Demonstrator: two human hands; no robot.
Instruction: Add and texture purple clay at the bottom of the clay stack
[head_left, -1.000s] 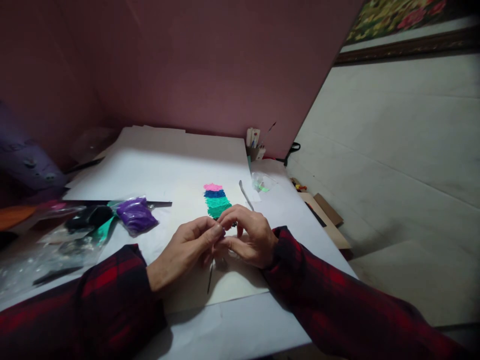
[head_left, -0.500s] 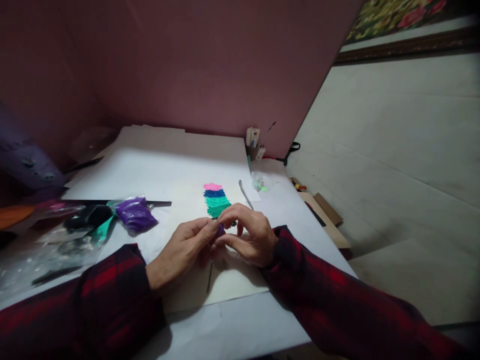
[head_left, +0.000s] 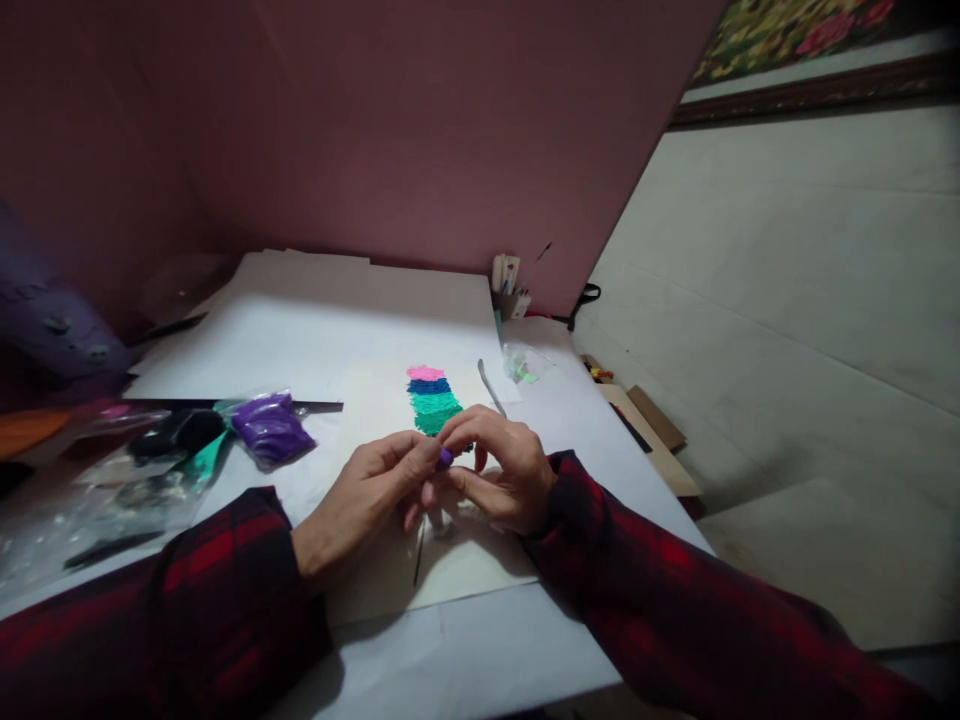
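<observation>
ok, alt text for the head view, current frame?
A person's left hand and right hand meet around a small purple lump, above a pale sheet bearing pink, blue and green textured bands. A clear bag of purple material lies to the left, a slender tool beyond the right hand.

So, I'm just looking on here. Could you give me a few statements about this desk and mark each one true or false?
1. A small purple lump shows at the fingertips, where the left hand and right hand come together. True.
2. The purple packet lies to the right of both hands. False: it lies to their left.
3. The pink patch sits at the far end of the coloured bands, next to dark blue. True.
4. The sleeves are plain green. False: they are dark with a red plaid pattern.
5. Part of a framed picture shows at the upper right. True.
</observation>
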